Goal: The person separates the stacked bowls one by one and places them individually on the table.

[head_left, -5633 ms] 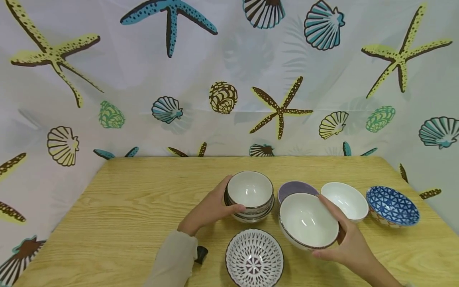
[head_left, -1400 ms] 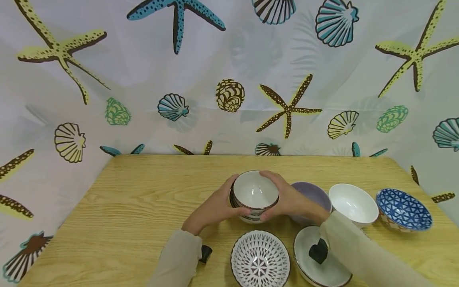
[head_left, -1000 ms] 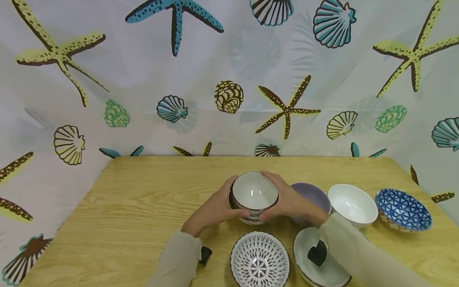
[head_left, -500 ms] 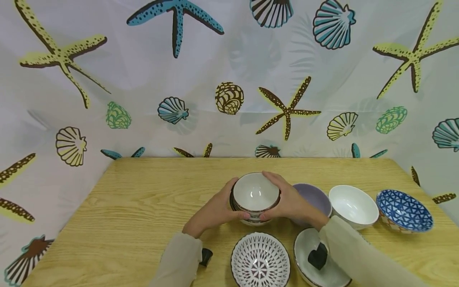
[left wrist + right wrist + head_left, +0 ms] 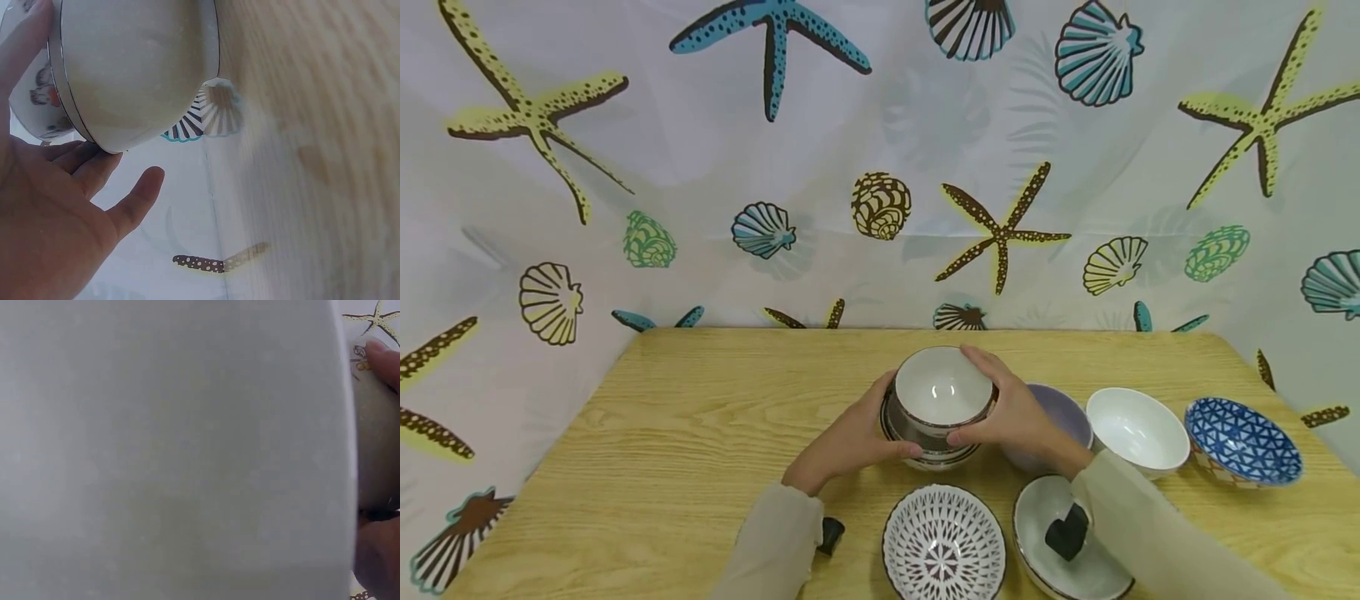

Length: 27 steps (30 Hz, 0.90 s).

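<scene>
My right hand (image 5: 1011,412) grips a white bowl with a dark rim (image 5: 943,385), fingers over its far rim and thumb at the near side. This bowl sits raised and shifted right over a second dark-rimmed bowl (image 5: 936,458). My left hand (image 5: 857,437) holds the lower bowl at its left side, thumb along the front. In the left wrist view the lower bowl's plain pale outside (image 5: 137,69) shows, with the upper bowl's painted side (image 5: 47,103) beyond. A blurred pale surface (image 5: 175,450) fills most of the right wrist view.
In front are a bowl with a radiating dark pattern (image 5: 943,542) and a plain dark-rimmed bowl (image 5: 1097,571) beneath my right wrist. To the right stand a purple bowl (image 5: 1063,417), a white bowl (image 5: 1138,429) and a blue-patterned bowl (image 5: 1243,437) on the wooden table (image 5: 670,450).
Earlier my right hand held another white bowl, which then stood at the front right. Since half a second ago, it has raised the stack's top bowl slightly up and right. My left hand stayed put.
</scene>
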### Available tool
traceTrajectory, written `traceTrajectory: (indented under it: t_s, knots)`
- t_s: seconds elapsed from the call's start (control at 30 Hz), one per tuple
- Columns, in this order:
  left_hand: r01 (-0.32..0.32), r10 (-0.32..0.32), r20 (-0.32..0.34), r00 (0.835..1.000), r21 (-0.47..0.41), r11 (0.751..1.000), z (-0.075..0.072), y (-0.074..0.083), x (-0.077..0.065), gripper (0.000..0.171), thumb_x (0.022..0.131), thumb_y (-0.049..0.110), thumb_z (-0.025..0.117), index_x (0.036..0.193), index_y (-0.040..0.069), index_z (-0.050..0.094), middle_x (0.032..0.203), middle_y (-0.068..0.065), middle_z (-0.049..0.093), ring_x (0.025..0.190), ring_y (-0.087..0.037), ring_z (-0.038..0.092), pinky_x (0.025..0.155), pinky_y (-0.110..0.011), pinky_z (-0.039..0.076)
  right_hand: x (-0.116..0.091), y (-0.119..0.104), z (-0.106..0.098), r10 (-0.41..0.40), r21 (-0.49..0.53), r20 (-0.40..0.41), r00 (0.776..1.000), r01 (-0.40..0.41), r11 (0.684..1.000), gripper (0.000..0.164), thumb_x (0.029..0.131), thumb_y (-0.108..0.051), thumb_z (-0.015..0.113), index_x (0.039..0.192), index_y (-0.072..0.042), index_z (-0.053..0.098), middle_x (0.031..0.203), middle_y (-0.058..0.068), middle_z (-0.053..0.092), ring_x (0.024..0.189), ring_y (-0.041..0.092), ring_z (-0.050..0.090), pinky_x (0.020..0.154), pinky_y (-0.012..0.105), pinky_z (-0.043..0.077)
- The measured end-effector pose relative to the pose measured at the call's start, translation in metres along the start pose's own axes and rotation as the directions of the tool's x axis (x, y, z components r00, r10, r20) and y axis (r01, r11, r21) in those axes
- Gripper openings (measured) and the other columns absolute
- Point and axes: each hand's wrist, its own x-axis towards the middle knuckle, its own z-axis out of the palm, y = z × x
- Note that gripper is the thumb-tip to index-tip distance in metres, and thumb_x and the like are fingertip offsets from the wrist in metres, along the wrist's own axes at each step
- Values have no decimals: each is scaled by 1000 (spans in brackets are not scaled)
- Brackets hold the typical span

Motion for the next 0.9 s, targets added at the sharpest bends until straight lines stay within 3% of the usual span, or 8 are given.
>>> traceTrajectory:
  t_s: [0.3, 0.9]
  knots:
    - [42, -42, 1, 999, 5, 999, 1, 1, -1, 106, 74, 34, 82, 153, 10, 14, 155, -10, 27, 141, -30, 29, 113, -51, 28, -2, -9, -11, 30, 23, -30, 999, -29, 999, 111, 64, -21, 89, 153, -12, 23, 156, 13, 22, 134, 38, 35, 106, 56, 35]
    - [6, -6, -3, 1000, 4, 1000, 0, 4, -1, 103, 74, 30, 82, 151, 5, 18, 151, -15, 34, 133, -34, 42, 106, -52, 37, -21, -22, -35, 11, 34, -103, 995, -7, 999, 109, 64, -15, 89, 152, -13, 25, 156, 11, 24, 132, 35, 38, 105, 52, 36]
